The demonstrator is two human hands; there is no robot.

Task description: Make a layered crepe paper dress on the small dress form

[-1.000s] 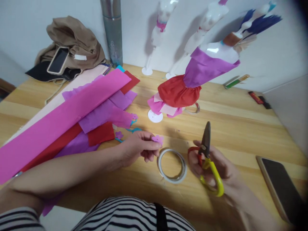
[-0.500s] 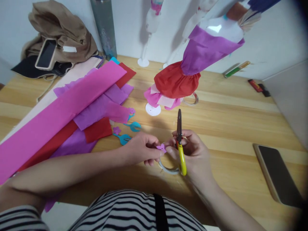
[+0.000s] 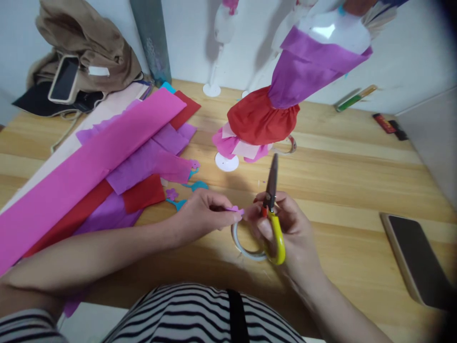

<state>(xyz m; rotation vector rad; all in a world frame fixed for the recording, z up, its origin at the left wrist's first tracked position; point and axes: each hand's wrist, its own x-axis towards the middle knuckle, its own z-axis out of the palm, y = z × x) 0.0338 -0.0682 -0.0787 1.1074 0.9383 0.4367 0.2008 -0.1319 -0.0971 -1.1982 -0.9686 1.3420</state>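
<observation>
Between thumb and finger, my left hand (image 3: 207, 214) pinches a small purple paper flower (image 3: 235, 209). My right hand (image 3: 291, 228) is wrapped round scissors (image 3: 273, 190) with yellow and red handles, their blades pointing away from me; its fingertips are close to the flower. Below both hands a roll of tape (image 3: 246, 251) lies on the table. Left of my left hand are another purple flower (image 3: 172, 194) and blue paper leaf shapes (image 3: 198, 185), one partly hidden behind the hand.
Pink, purple and red crepe paper strips (image 3: 89, 152) cover the table's left side. A figure in a purple and red paper dress (image 3: 264, 116) stands ahead. A phone (image 3: 410, 257) lies at right. Behind are a grey bottle (image 3: 152, 43), a brown bag (image 3: 89, 43) and a green-handled tool (image 3: 353, 100).
My hands have come slightly apart. The flower in my left hand has turned nearly edge-on and away from the right fingertips. The scissors have tilted to the right.
</observation>
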